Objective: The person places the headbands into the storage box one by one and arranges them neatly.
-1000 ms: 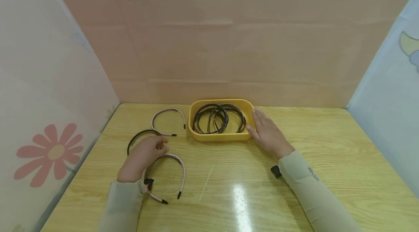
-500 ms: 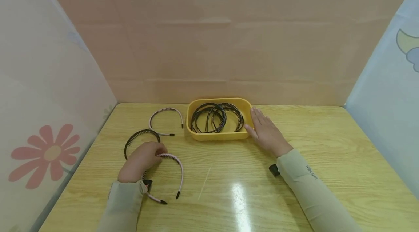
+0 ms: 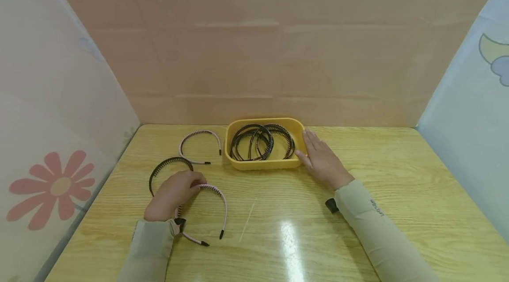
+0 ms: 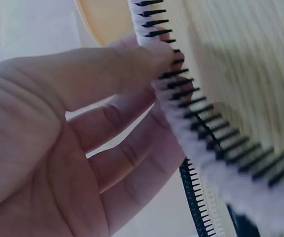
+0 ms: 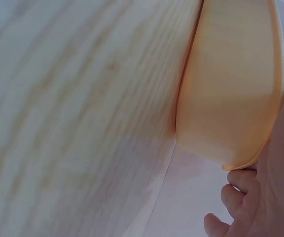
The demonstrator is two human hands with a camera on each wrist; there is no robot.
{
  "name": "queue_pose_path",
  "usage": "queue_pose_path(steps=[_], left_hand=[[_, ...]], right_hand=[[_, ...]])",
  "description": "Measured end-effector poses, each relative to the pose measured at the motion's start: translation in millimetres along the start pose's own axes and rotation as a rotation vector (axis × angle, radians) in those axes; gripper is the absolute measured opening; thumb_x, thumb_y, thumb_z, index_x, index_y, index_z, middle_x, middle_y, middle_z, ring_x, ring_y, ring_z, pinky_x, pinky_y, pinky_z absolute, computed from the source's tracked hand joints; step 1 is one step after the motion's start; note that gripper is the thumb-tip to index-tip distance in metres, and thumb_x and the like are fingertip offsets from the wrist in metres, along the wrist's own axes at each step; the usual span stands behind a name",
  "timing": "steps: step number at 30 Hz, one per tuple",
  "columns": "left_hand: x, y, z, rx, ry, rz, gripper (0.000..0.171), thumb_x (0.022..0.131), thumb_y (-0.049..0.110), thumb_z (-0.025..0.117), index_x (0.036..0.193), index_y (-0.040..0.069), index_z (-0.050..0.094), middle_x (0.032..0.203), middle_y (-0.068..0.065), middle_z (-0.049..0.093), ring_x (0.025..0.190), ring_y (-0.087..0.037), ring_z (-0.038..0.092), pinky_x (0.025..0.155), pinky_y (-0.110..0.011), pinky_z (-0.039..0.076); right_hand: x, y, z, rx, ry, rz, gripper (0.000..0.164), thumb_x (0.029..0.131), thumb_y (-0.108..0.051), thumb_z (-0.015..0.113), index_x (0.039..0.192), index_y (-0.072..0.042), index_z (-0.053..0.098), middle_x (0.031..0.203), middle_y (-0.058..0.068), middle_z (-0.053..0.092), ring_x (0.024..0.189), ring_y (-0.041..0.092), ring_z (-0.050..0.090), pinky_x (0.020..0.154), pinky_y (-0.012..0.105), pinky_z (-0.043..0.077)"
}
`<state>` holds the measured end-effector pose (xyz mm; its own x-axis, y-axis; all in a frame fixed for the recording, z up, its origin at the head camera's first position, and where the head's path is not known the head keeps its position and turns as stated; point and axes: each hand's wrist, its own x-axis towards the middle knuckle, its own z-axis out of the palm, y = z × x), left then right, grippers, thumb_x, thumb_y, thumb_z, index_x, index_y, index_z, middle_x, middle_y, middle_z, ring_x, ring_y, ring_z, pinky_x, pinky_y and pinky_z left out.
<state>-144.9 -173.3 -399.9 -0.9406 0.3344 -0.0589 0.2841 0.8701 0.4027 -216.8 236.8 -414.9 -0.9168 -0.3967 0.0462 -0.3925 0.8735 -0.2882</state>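
My left hand [image 3: 175,191] pinches the top of a pink headband [image 3: 225,211] with black comb teeth and black tips. Up close in the left wrist view, thumb and fingers grip the pale, wrapped band [image 4: 179,126] just behind its teeth. Part of that headband is hidden under the wrist. My right hand [image 3: 326,162] rests with straight fingers along the right end of a yellow basket [image 3: 266,165], its thumb at the front rim. Several dark headbands [image 3: 254,142] lie overlapping inside. In the right wrist view, the fingers touch the basket's rim [image 5: 240,167].
A black toothed headband [image 3: 151,180] lies on the wooden table [image 3: 381,167] just beyond the left hand, partly covered by it. Another pink headband [image 3: 183,142] is left of the basket. A brown backdrop [image 3: 274,52] stands right behind the table, with pale printed panels on both sides.
The left fingers came down onto the near pink headband and took hold of it; its tips have shifted slightly right. The right hand stays against the basket.
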Motion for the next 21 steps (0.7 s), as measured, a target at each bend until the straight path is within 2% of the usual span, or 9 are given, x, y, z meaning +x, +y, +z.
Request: queue_pose_path(steps=[4,8,14,21], left_hand=[[0.9,1.4,0.4,-0.037,0.011,0.031,0.014,0.095,0.005,0.070,0.105,0.012,0.076,0.096,-0.004,0.074,0.091,-0.025,0.069,0.081,-0.046,0.057],[4.3,2.7,1.6,-0.099,0.025,0.044,0.015,0.098,0.007,0.067,0.110,0.012,0.075,0.103,-0.004,0.074,0.093,-0.024,0.069,0.082,-0.046,0.056],[9.9,4.2,5.4,-0.240,0.031,0.006,0.022,0.101,0.013,0.063,0.120,0.006,0.073,0.117,-0.008,0.072,0.104,-0.026,0.067,0.089,-0.047,0.055],[13.9,5.0,11.7,-0.424,0.021,0.015,0.024,0.099,0.013,0.067,0.119,0.001,0.073,0.111,-0.008,0.073,0.099,-0.022,0.068,0.084,-0.039,0.058]], right_hand=[[0.2,-0.3,-0.2,0.000,0.005,-0.003,0.076,0.111,-0.046,0.033,0.160,0.005,0.005,0.169,0.018,0.002,0.155,0.038,0.005,0.123,0.058,0.012],[-0.5,-0.7,-0.1,-0.004,0.025,-0.012,0.077,0.110,-0.049,0.029,0.160,0.006,0.007,0.169,0.020,0.005,0.154,0.040,0.008,0.122,0.059,0.014],[-1.6,-1.7,-0.9,-0.001,0.033,-0.014,0.076,0.111,-0.047,0.031,0.160,0.007,0.009,0.168,0.021,0.008,0.154,0.040,0.009,0.122,0.059,0.015],[-1.4,-1.9,-1.3,0.001,0.016,-0.007,0.076,0.111,-0.047,0.032,0.160,0.006,0.008,0.168,0.021,0.007,0.155,0.038,0.006,0.122,0.059,0.014]])
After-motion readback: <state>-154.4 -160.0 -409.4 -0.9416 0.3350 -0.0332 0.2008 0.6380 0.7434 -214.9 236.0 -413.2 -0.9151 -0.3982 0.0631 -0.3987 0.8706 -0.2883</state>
